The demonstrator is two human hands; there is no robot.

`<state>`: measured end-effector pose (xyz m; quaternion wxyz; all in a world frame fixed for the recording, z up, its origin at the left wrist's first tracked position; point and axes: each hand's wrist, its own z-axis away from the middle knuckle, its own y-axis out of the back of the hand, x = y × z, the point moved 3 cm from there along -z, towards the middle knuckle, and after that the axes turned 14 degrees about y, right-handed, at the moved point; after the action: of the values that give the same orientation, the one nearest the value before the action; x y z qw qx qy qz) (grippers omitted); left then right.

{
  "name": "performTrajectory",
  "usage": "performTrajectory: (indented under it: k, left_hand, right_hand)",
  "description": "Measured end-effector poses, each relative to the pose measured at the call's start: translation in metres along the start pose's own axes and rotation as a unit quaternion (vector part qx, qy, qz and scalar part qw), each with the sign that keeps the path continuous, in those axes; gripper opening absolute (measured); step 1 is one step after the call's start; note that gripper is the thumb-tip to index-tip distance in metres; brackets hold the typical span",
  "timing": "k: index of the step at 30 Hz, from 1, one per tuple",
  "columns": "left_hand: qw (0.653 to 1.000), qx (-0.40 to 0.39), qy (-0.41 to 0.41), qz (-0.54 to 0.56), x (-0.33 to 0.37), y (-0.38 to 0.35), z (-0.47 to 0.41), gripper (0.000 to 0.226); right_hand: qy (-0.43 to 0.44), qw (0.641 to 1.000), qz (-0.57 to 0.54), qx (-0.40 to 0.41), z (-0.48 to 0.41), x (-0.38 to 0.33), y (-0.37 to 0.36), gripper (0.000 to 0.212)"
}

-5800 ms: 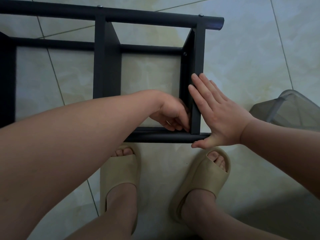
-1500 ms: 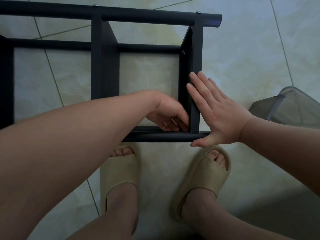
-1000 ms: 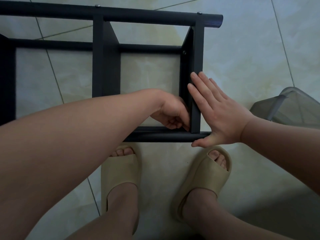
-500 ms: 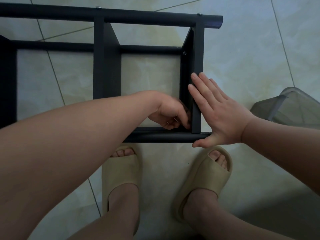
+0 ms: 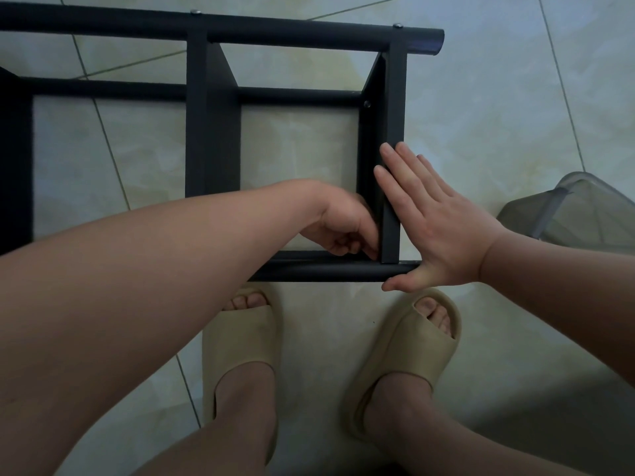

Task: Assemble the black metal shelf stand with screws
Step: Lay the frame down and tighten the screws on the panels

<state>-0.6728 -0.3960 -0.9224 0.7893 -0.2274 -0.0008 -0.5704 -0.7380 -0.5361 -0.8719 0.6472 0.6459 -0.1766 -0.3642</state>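
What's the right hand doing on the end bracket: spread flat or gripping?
Spread flat. The right hand presses straight fingers against the outer face of the end bracket; its thumb lies by the near tube.

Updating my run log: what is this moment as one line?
left hand: fingers curled at inner corner, contents hidden | right hand: flat against end crossbar | shelf stand: lying on tiled floor

Matt black metal shelf stand (image 5: 213, 132)

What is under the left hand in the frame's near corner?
The left hand curls against the end crossbar just above the near tube; pale floor tile shows beneath. Anything held in its fingers is covered.
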Motion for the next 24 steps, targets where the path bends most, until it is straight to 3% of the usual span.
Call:
performTrajectory:
  k: [13, 19, 24]
  left_hand:
    - [0.999, -0.022, -0.010, 0.040, -0.0029, 0.0005, -0.0019, 0.020]
    - [0.999, -0.013, 0.049, -0.011, -0.0064, 0.0083, 0.0041, 0.016]
    - [0.999, -0.006, 0.033, -0.020, -0.0013, 0.0016, 0.0005, 0.010]
  right_hand:
    - [-0.002, 1.000, -0.006, -0.008, -0.0005, -0.0007, 0.0005, 0.133]
    - [-0.004, 1.000, -0.006, -0.006, -0.0005, -0.0001, 0.0009, 0.133]
    - [-0.003, 1.000, -0.007, -0.003, -0.0005, -0.0001, 0.0003, 0.134]
